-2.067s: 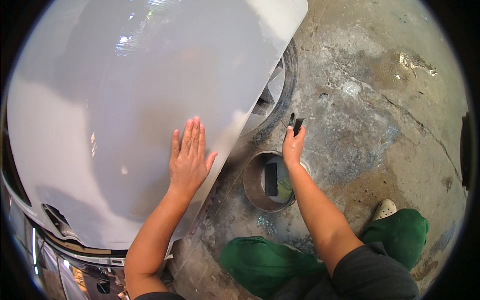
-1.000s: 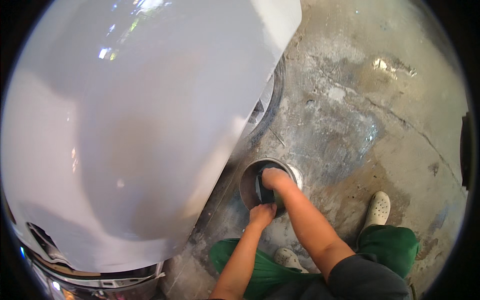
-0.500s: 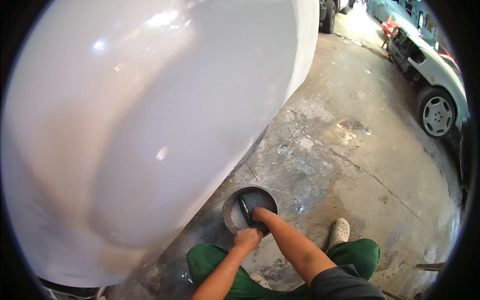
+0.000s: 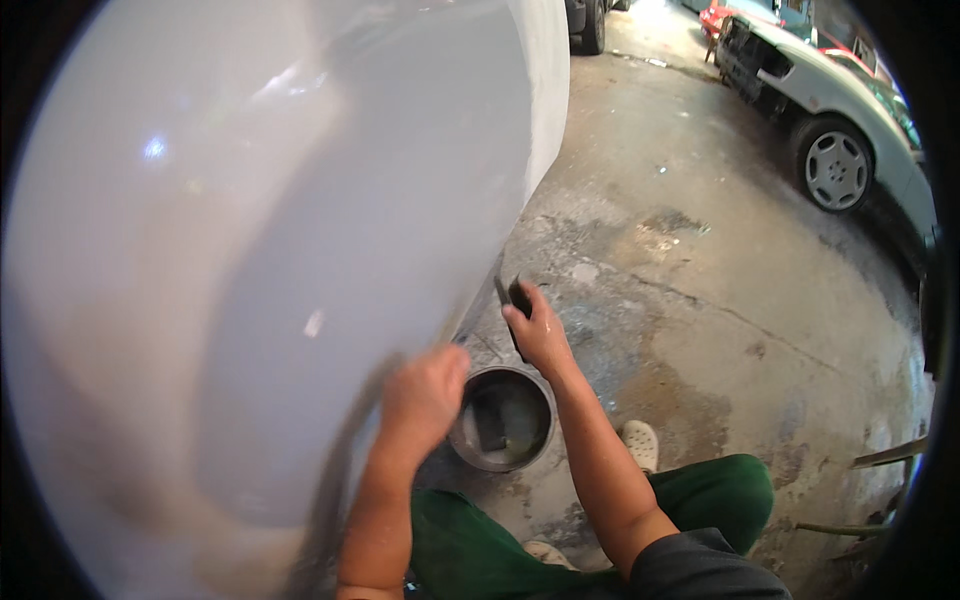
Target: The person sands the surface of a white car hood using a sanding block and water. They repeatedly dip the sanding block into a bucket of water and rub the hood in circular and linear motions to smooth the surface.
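Note:
My right hand [image 4: 540, 328] grips a thin dark sanding block [image 4: 519, 305], raised above the far side of a round grey basin [image 4: 459, 440] on the floor. Murky water fills the basin's bottom, where a dark rectangular piece [image 4: 490, 425] shows. To the left of the basin, my left hand [image 4: 425, 395] is blurred, its fingers curled in close to the large pale car panel [image 4: 300, 330]. Whatever those fingers may hold is hidden.
The glossy panel takes up the whole left side. Stained concrete floor [image 4: 680, 350] stretches to the right. A pale car [image 4: 830, 90] with a partly stripped front stands at the far right. My knees [image 4: 710, 505] flank the near side of the basin.
My right hand has come up out of the basin with the sanding block. My left hand has left the rim and moved up and left toward the panel. The view has shifted right.

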